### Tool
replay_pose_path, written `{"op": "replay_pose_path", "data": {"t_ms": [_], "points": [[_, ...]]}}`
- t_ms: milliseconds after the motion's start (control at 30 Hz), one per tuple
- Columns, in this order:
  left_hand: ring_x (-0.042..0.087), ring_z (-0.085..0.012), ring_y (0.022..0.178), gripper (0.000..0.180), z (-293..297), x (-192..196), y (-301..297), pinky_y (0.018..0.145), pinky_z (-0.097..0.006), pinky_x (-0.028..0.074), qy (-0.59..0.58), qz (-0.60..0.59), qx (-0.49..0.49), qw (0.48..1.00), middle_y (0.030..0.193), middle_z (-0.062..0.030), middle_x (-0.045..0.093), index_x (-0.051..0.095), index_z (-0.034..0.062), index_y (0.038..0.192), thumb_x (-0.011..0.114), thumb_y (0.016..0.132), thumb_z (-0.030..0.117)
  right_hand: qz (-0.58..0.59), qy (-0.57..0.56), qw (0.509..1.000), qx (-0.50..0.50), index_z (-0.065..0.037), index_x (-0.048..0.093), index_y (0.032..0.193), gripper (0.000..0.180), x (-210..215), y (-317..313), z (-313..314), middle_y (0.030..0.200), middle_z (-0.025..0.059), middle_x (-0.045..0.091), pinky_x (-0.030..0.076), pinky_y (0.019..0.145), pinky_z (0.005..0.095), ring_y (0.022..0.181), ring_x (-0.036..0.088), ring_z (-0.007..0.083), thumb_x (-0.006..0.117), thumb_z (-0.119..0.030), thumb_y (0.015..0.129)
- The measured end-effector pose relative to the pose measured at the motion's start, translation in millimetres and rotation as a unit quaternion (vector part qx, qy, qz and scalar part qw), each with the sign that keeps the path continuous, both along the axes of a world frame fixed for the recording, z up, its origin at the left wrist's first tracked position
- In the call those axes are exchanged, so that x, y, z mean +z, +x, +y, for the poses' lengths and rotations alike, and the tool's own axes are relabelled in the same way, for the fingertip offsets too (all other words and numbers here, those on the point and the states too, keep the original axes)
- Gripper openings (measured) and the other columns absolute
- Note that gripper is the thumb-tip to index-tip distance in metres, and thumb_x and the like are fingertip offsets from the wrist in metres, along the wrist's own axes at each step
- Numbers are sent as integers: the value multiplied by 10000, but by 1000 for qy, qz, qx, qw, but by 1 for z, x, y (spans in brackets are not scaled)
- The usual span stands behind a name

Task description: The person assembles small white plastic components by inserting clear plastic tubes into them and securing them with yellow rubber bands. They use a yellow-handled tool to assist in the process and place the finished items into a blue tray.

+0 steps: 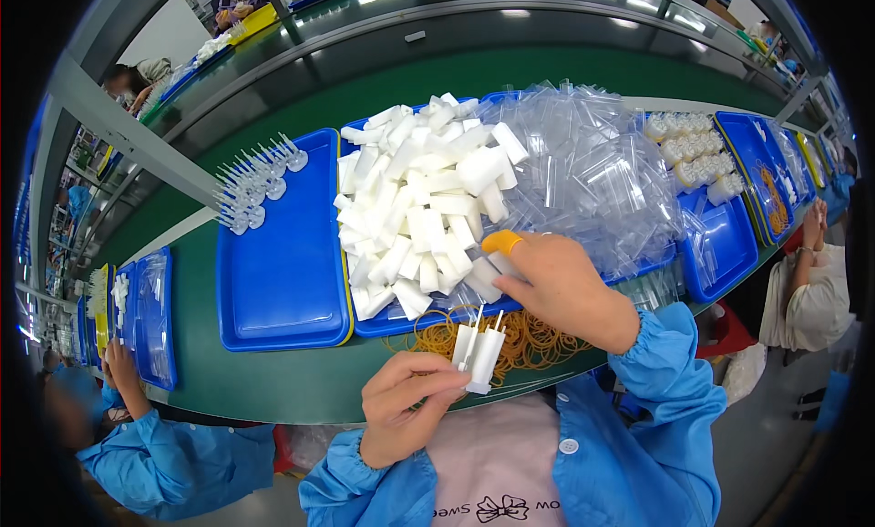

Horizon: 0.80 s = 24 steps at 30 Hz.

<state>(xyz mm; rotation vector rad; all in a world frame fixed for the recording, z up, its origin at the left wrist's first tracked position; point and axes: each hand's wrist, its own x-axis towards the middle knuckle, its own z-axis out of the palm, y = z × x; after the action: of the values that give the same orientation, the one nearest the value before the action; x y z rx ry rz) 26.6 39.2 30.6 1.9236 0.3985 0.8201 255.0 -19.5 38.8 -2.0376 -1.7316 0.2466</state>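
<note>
My left hand [410, 404] pinches a small white plastic assembly [483, 358] near my chest. Two thin prongs stick up from it, beside white block-like parts. An orange-yellow finger cot [500, 242] covers one fingertip of my right hand [565, 286], which reaches to the near right side of a heap of white foam-like blocks [415, 190]. Its thumb and finger close around a pale block [504, 266] there, partly hidden by the hand. Clear plastic sleeves [592, 153] lie heaped beside the blocks. Tan rubber bands [538, 340] are piled on the table between my hands and the tray.
A blue tray [283, 281] at left holds clear parts with thin stems [260, 181]. White ribbed parts [697, 149] stand at right, above another blue tray [725, 254]. A grey metal post [137, 135] slants over the left side. Co-workers in blue [182, 450] and white [807, 299] sit either side.
</note>
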Motion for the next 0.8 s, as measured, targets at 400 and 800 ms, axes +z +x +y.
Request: {"op": "replay_pose_path", "data": {"t_ms": [400,800], "points": [[584,-171,713,213,-2,3,9,599,-255,453,53,-35,-31,998,828,-79,627,712,56,823,723,656,-76,702,56,710,-16,6,485,1230,361,13,-6,-19,1032,95,613,493,826,288,904,608,152,552,-181,929],[580,-170,708,227,-4,5,14,599,-255,451,45,-45,-25,998,826,-73,625,715,64,826,727,650,-79,786,61,615,3,-14,441,1281,390,16,-17,-22,1165,135,583,451,935,359,1045,585,217,514,-196,944]]}}
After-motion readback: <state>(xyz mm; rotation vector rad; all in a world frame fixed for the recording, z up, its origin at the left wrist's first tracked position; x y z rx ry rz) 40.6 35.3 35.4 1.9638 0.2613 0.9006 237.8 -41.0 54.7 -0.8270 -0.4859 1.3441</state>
